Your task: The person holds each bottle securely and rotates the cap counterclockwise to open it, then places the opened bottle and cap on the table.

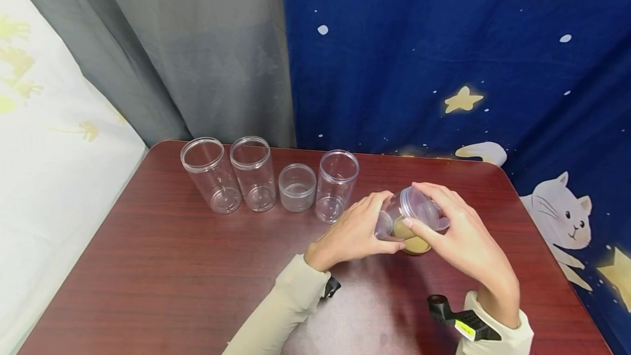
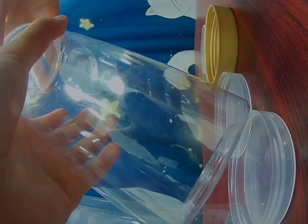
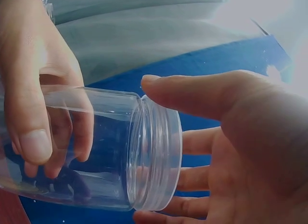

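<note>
Above the right half of the table, a clear jar [image 1: 389, 221] is held tilted between both hands. My left hand [image 1: 352, 229] grips the jar's body, thumb on one side and fingers on the other, as the right wrist view shows. My right hand [image 1: 463, 232] holds the clear lid [image 3: 163, 156] at the jar's end, thumb on the upper rim and fingers round the far side. Whether the lid is fully seated cannot be told. Below the hands lies a gold lid [image 1: 417, 245], partly hidden. Two clear lids, a larger one [image 2: 264, 171] and a smaller one [image 2: 233, 89], show beside it.
Along the back of the reddish-brown table [image 1: 197, 267] stand a tall clear jar [image 1: 212, 179], a second tall jar [image 1: 253, 177], a short jar [image 1: 297, 193] and another tall jar [image 1: 337, 185]. Grey and blue curtains [image 1: 374, 70] hang behind the table.
</note>
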